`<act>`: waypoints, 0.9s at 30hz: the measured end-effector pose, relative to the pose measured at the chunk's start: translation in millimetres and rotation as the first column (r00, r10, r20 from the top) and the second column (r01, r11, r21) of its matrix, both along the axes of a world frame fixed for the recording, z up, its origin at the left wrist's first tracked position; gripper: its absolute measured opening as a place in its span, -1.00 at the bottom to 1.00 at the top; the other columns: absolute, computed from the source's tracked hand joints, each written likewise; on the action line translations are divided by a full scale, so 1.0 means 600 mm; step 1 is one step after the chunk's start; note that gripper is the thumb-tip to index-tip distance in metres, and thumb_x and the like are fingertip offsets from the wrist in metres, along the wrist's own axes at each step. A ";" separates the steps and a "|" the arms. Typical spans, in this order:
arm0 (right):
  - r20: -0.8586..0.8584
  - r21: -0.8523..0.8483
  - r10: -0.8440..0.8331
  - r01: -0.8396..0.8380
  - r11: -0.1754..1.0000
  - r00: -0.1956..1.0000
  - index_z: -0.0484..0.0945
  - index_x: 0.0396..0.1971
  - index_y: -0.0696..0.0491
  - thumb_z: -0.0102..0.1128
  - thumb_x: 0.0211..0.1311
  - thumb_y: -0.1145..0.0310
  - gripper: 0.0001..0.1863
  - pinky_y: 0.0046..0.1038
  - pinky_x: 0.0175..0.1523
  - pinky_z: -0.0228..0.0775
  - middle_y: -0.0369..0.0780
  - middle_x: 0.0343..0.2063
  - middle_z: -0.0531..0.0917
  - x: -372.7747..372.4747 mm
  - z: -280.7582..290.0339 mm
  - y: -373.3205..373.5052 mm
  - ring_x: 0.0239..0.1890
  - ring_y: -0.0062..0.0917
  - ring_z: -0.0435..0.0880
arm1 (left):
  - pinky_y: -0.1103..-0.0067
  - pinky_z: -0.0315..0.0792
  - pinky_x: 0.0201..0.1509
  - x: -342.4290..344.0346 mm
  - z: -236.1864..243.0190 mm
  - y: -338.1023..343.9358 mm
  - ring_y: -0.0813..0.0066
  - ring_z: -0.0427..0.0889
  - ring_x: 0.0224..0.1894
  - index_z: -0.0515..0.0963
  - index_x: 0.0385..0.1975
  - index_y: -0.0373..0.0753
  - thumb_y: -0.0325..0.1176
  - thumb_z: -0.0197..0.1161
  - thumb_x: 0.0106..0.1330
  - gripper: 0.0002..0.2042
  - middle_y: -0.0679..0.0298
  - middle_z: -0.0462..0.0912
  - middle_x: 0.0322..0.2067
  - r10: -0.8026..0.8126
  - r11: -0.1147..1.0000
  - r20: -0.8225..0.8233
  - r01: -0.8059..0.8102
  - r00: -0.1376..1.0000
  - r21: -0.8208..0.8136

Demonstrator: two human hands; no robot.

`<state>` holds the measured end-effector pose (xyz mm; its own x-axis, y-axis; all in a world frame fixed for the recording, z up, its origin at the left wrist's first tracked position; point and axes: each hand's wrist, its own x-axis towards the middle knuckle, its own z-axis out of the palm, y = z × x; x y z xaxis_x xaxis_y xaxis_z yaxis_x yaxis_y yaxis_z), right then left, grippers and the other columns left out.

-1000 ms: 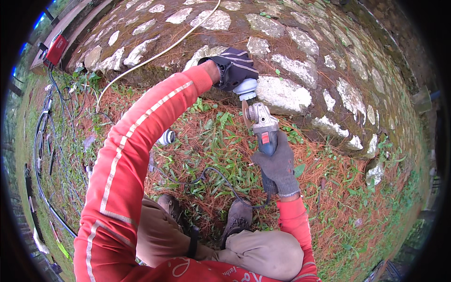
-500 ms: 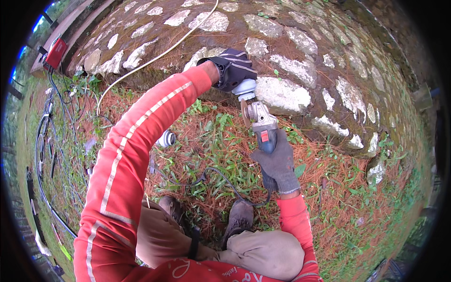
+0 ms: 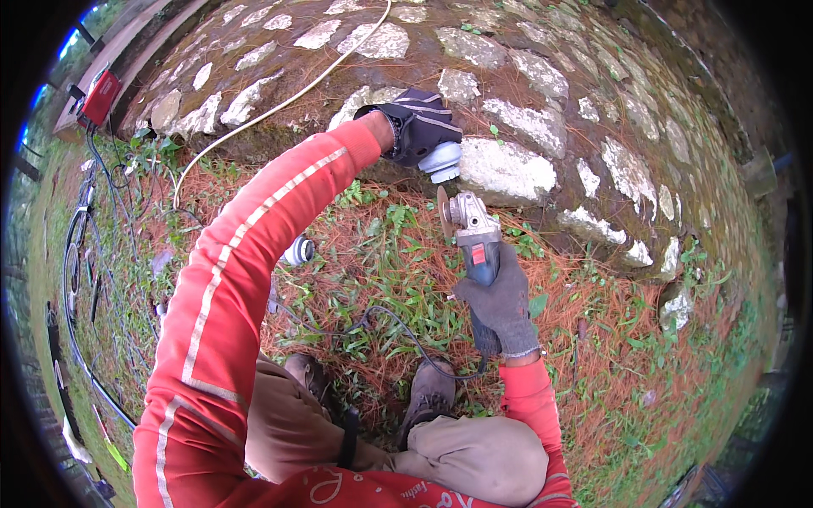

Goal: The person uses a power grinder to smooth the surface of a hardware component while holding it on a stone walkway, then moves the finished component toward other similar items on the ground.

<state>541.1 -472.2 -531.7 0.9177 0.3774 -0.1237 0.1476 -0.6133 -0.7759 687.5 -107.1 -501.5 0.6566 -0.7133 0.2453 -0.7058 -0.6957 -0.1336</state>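
My left hand [image 3: 423, 125], in a dark striped glove, is closed around a whitish, stepped round fitting [image 3: 442, 161] against the stone slope. The fitting's narrower end points down toward me. In a grey glove, my right hand [image 3: 501, 300] grips the body of an angle grinder [image 3: 479, 239]. Its thin brown disc [image 3: 445, 212] stands on edge just below the fitting, with a small gap between them. I cannot tell whether the disc is spinning. A similar whitish fitting [image 3: 298, 251] lies in the grass beside my left forearm.
A stone-faced slope [image 3: 517, 169] rises in front of me, crossed by a pale hose [image 3: 296, 95]. The grinder's black cord [image 3: 406, 332] loops over the grass near my boots [image 3: 430, 391]. At the far left are a red machine [image 3: 102, 95] and dark cables [image 3: 69, 245].
The grinder has moved slightly down toward me, so its disc, which was at the fitting's lower end, is now apart from it. My left hand has stayed nearly still.
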 end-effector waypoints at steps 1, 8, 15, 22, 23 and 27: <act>0.003 -0.004 -0.001 0.001 1.000 1.000 0.54 0.34 0.16 0.75 0.04 0.16 -0.13 0.02 0.14 0.74 0.06 -0.03 0.85 0.000 0.002 0.003 0.01 0.04 0.91 | 0.05 0.67 0.02 -0.005 0.000 0.004 -0.07 0.80 0.01 0.65 0.38 0.08 -0.24 0.56 0.16 -0.33 0.13 0.76 -0.09 0.011 1.000 -0.005 -0.011 1.000 -0.001; 0.002 -0.001 -0.035 0.035 0.999 0.999 0.60 0.21 0.11 0.77 -0.02 0.23 -0.23 -0.09 0.12 0.70 -0.04 -0.07 0.82 0.004 0.009 0.011 -0.05 -0.13 0.86 | 0.05 0.67 0.03 -0.012 -0.006 0.011 -0.07 0.80 0.01 0.65 0.38 0.08 -0.23 0.56 0.17 -0.34 0.13 0.76 -0.09 0.077 0.997 -0.026 -0.076 0.997 0.023; -0.013 -0.006 -0.024 0.024 1.000 1.000 0.59 0.19 0.11 0.77 -0.03 0.22 -0.24 -0.08 0.10 0.69 -0.05 -0.08 0.81 0.013 0.012 0.017 -0.07 -0.12 0.85 | 0.05 0.67 0.03 -0.012 -0.008 0.015 -0.07 0.80 0.01 0.65 0.38 0.08 -0.23 0.56 0.18 -0.34 0.13 0.76 -0.09 0.108 0.994 -0.037 -0.108 0.993 0.019; -0.004 0.031 -0.013 0.014 0.999 1.000 0.59 0.23 0.12 0.78 -0.04 0.22 -0.20 -0.06 0.14 0.69 -0.03 -0.05 0.83 0.022 0.015 0.023 -0.02 -0.10 0.87 | 0.05 0.67 0.04 -0.010 -0.008 0.014 -0.07 0.80 0.02 0.65 0.38 0.08 -0.22 0.56 0.19 -0.35 0.13 0.77 -0.09 0.130 0.991 -0.047 -0.129 0.990 0.024; -0.001 0.019 -0.018 0.018 1.000 1.000 0.59 0.23 0.12 0.78 -0.04 0.21 -0.20 -0.06 0.14 0.69 -0.03 -0.05 0.83 0.023 0.014 0.023 -0.02 -0.10 0.86 | 0.05 0.67 0.04 -0.010 -0.007 0.014 -0.07 0.80 0.02 0.65 0.38 0.08 -0.22 0.56 0.19 -0.35 0.13 0.77 -0.09 0.136 0.991 -0.051 -0.135 0.989 0.024; -0.027 -0.009 -0.046 0.046 0.999 0.999 0.60 0.21 0.12 0.79 -0.05 0.22 -0.21 -0.05 0.14 0.69 -0.04 -0.07 0.82 0.012 0.010 0.012 -0.03 -0.09 0.86 | 0.06 0.67 0.04 -0.011 -0.006 0.015 -0.07 0.80 0.02 0.65 0.38 0.08 -0.22 0.56 0.20 -0.35 0.13 0.77 -0.09 0.157 0.988 -0.057 -0.156 0.986 0.019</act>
